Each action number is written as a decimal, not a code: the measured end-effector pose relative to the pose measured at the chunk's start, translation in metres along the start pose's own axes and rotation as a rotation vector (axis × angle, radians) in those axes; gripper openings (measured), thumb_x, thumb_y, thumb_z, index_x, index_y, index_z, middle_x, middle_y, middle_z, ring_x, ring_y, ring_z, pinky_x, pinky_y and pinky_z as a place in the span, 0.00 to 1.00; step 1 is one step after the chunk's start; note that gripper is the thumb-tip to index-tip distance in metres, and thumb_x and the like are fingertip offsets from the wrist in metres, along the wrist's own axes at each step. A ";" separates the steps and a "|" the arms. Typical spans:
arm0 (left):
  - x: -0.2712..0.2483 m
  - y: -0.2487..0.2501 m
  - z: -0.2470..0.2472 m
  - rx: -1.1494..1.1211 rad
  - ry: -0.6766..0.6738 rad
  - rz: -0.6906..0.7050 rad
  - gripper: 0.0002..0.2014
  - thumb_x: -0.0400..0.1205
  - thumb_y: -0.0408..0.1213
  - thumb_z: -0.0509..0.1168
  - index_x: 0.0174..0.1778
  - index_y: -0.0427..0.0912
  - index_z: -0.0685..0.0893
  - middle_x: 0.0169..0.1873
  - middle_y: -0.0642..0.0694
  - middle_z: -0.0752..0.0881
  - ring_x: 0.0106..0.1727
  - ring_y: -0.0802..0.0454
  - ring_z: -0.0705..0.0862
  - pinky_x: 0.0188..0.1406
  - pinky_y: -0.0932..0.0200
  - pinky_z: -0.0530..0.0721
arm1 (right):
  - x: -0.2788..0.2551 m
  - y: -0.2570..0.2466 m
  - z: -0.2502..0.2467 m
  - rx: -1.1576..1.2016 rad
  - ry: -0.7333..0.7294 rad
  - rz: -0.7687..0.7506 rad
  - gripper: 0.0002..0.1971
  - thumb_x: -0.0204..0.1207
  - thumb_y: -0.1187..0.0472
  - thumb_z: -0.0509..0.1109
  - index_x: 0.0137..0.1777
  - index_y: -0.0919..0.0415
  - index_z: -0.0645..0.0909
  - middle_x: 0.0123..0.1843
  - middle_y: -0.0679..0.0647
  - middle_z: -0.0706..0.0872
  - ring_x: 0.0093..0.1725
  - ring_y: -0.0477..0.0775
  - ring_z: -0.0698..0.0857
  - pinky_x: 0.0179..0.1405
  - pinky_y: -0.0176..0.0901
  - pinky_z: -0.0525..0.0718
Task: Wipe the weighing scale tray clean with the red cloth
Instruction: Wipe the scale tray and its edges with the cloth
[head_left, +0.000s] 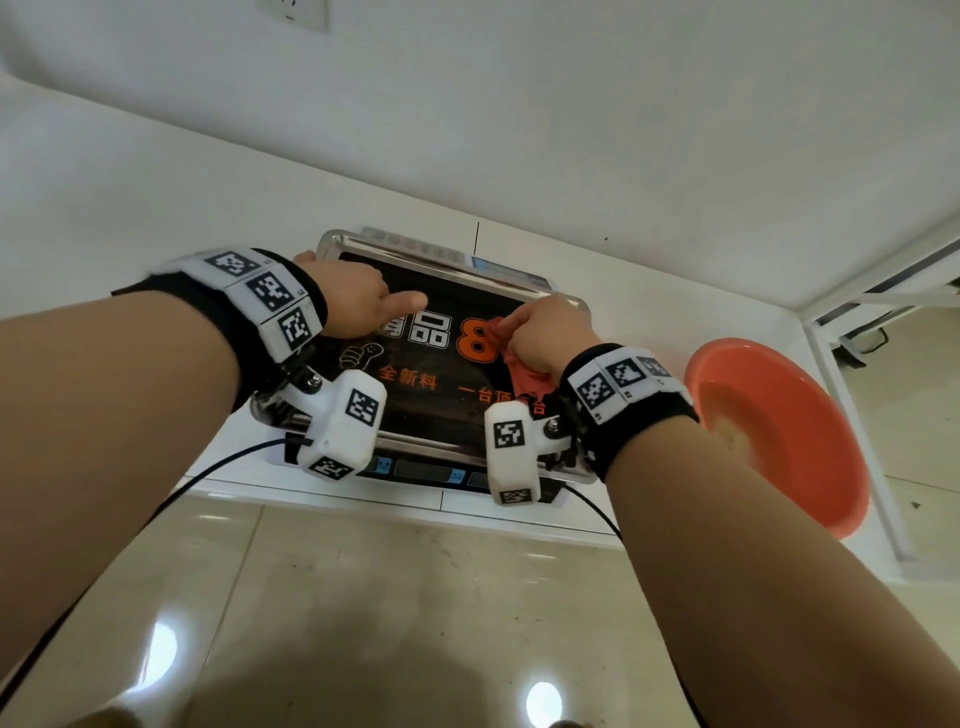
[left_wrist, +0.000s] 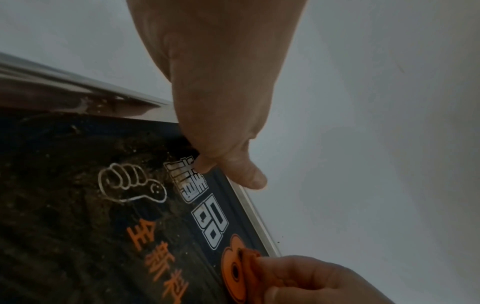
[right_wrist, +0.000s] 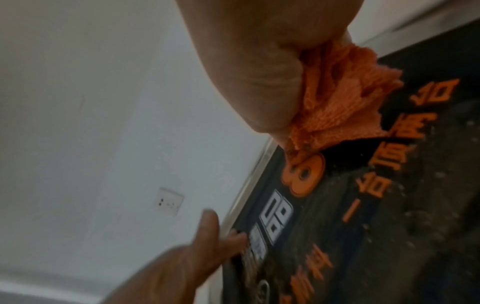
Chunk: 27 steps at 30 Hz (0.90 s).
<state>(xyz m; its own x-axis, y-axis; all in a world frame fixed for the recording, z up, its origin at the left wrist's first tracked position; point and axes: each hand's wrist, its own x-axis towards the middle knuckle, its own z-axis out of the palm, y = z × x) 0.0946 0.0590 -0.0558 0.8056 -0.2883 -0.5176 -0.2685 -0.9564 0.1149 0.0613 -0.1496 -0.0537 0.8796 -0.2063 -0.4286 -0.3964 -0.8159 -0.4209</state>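
Note:
The scale's steel tray (head_left: 332, 243) carries a black sticker with white and orange lettering. Brown grime (left_wrist: 64, 164) covers its left part. My right hand (head_left: 545, 332) grips the bunched red cloth (head_left: 524, 379) and holds it on the right side of the tray, over the orange "8". The right wrist view shows the cloth (right_wrist: 337, 102) squeezed in the fist (right_wrist: 259, 72). My left hand (head_left: 363, 296) rests on the tray's far left corner, its thumb on the sticker and a fairly straight finger (left_wrist: 249, 176) over the rim (left_wrist: 254, 214).
An orange-red basin (head_left: 769, 431) sits on the white counter just right of the scale. The scale's display panel (head_left: 431, 473) faces me at the counter's front edge. A wall socket (right_wrist: 168, 202) is behind. Glossy floor tiles lie below.

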 end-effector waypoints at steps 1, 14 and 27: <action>0.002 0.001 0.001 0.004 0.019 -0.004 0.47 0.76 0.71 0.30 0.59 0.43 0.85 0.74 0.46 0.77 0.74 0.46 0.73 0.78 0.37 0.54 | 0.000 -0.006 0.004 -0.050 -0.013 0.002 0.14 0.81 0.65 0.70 0.63 0.53 0.89 0.60 0.51 0.90 0.54 0.52 0.88 0.55 0.50 0.89; 0.010 -0.001 0.006 -0.037 0.016 -0.036 0.40 0.83 0.63 0.32 0.63 0.40 0.82 0.77 0.45 0.73 0.77 0.45 0.70 0.79 0.40 0.55 | -0.004 -0.031 0.007 -0.020 -0.236 0.085 0.19 0.84 0.61 0.68 0.75 0.57 0.80 0.70 0.58 0.85 0.68 0.60 0.84 0.70 0.54 0.82; 0.006 0.002 0.003 -0.103 0.015 -0.048 0.33 0.86 0.56 0.38 0.74 0.40 0.75 0.77 0.43 0.72 0.75 0.45 0.73 0.73 0.48 0.67 | -0.014 0.014 -0.006 0.153 -0.061 0.115 0.09 0.84 0.66 0.67 0.58 0.61 0.88 0.57 0.54 0.91 0.46 0.46 0.89 0.48 0.36 0.88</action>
<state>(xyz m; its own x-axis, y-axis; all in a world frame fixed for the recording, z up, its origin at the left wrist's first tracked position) 0.0976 0.0557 -0.0614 0.8240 -0.2422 -0.5122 -0.1743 -0.9685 0.1775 0.0449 -0.1616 -0.0490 0.8105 -0.2561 -0.5268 -0.5328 -0.6960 -0.4813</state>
